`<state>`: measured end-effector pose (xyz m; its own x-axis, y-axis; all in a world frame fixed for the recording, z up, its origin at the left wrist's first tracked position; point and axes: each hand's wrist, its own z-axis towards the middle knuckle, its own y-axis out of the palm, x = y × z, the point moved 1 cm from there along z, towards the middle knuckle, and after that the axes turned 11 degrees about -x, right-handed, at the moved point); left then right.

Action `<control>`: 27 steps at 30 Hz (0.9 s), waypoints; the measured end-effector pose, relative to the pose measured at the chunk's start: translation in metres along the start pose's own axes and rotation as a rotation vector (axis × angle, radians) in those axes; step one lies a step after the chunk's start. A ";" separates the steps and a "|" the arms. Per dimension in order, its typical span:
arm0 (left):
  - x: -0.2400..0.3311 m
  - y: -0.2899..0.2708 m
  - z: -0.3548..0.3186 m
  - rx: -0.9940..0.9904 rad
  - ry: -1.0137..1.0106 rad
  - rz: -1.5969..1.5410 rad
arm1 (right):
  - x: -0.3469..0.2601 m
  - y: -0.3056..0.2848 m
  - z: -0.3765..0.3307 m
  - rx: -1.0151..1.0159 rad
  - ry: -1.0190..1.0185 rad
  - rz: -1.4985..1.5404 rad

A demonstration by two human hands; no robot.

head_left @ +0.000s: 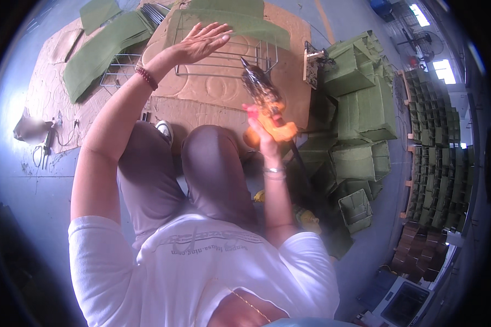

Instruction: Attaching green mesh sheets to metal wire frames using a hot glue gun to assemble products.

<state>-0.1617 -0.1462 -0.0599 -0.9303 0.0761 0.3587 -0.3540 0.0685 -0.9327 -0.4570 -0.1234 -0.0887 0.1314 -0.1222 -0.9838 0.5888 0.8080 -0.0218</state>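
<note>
My left hand [201,46] is stretched flat, fingers together and extended, at the near edge of a green felt-like sheet [256,28]. Beneath that sheet is a thin metal wire frame [215,70] lying on the brown cardboard work surface [199,87]. My right hand [265,137] is closed round an orange glue gun [281,131]. Its dark, crusted front and pointed nozzle aim up and away, toward the right part of the wire frame. Whether the nozzle touches the frame, I cannot tell.
More green sheets [95,65] lie at the far left, with another wire frame [120,68] partly under them. Green box-shaped bins [365,111] are piled on the right. Tall stacks of similar bins [433,158] stand farther right. A tool with a cord [49,136] lies at the left.
</note>
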 end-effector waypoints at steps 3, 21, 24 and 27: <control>-0.003 -0.002 0.003 -0.024 -0.003 -0.108 | 0.011 0.012 0.016 0.031 -0.027 -0.162; -0.007 -0.015 0.000 -0.167 -0.032 -0.238 | 0.023 0.025 0.030 0.116 0.009 -0.214; -0.008 -0.024 0.000 -0.250 -0.068 -0.274 | 0.026 0.027 0.032 0.098 0.002 -0.177; -0.012 -0.026 0.001 -0.302 -0.099 -0.299 | 0.024 0.030 0.033 0.099 0.028 -0.111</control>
<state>-0.1415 -0.1501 -0.0403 -0.8008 -0.0865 0.5927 -0.5796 0.3617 -0.7302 -0.4099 -0.1217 -0.1074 0.0399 -0.1904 -0.9809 0.6744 0.7295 -0.1142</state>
